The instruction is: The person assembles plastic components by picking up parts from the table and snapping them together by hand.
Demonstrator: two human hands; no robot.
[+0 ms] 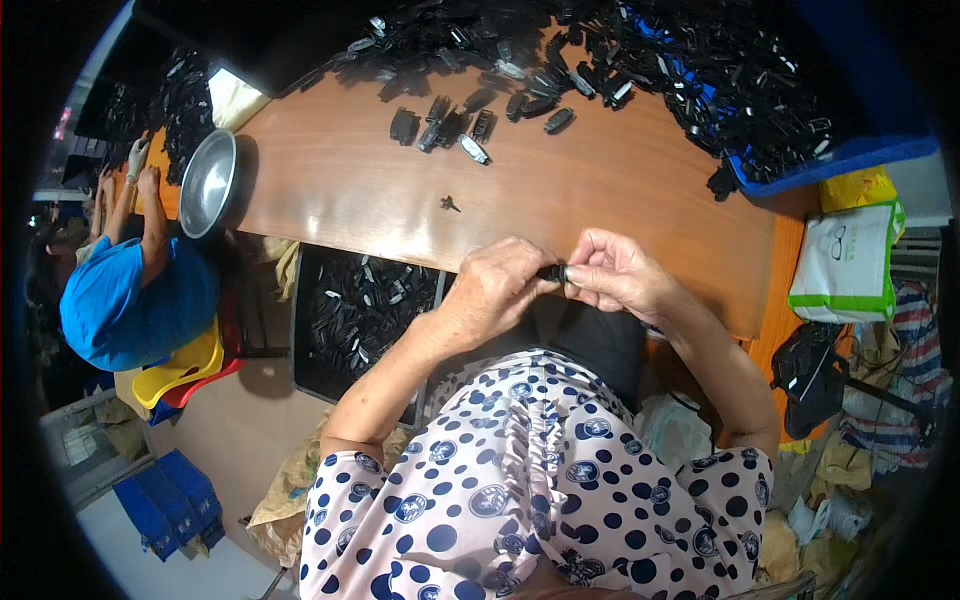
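Observation:
Close to the table's near edge, my two hands meet over a small black plastic piece (552,272). My left hand (497,284) pinches one end of it, the fingers curled in. The thumb and fingertips of my right hand (618,274) press on its other end. Its exact kind is too small to tell, and fingers hide much of it. A tiny dark part (449,204) lies alone on the brown table (340,185) beyond my left hand. Farther off sit several loose black plastic clip-like pieces (440,125), one with a pale silvery face (474,150).
A blue-edged tray (835,165) heaped with black pieces stands at the far right. Below the table's left edge is a black crate (297,330) of similar pieces. A metal bowl (208,184) rests at the left, near a co-worker in blue (140,300). A white-green bag (845,262) hangs right.

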